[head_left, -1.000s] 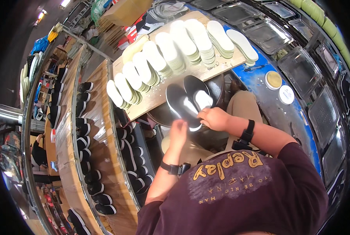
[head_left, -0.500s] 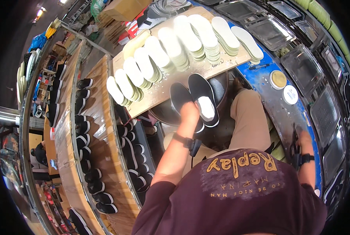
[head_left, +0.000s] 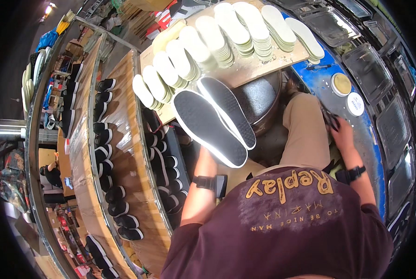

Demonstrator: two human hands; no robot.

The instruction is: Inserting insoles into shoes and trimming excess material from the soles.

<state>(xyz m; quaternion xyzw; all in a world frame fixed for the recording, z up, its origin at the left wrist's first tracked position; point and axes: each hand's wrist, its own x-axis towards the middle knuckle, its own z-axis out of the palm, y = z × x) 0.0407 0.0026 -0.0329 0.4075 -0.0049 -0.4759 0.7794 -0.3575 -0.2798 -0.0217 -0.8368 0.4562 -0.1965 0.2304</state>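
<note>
A: What does the left hand (head_left: 207, 156) hold?
B: A pair of dark shoe soles (head_left: 215, 123) with pale rims, treads up, side by side. The hand is under them, so its fingers are hidden; how they close cannot be told. The soles sit above the person's lap, just before the board of insoles (head_left: 245, 69).

A: And the right hand (head_left: 342, 131)?
B: Out at the person's right, at the blue tabletop (head_left: 319, 79). Its fingers curl around a small dark object (head_left: 331, 122); the kind is unclear.

A: Surroundings?
B: Stacks of white insoles (head_left: 208, 39) in rows on the board. Two round lidded tins (head_left: 348, 93) and a pen (head_left: 317, 67) on the tabletop. Black shoes (head_left: 103, 125) line wooden shelves at the left. A black stool (head_left: 261, 95) stands below the board.
</note>
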